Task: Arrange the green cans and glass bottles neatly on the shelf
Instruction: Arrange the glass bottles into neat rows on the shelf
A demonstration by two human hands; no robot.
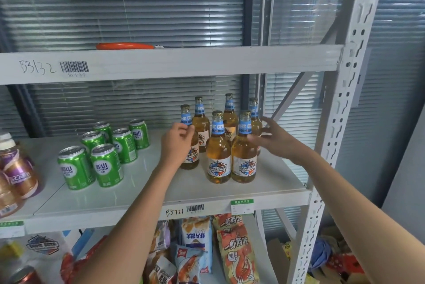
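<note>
Six beer bottles stand upright, clustered right on the shelf; six green cans at left; left hand grips the leftmost bottle — right hand, fingers spread, touches the right-hand bottles.

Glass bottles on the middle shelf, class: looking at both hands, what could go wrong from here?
1. The left hand is at one glass bottle in a tight cluster; nudging it could topple neighbours.
2. The right hand reaches behind a front bottle near the shelf edge; it might fall.
</note>
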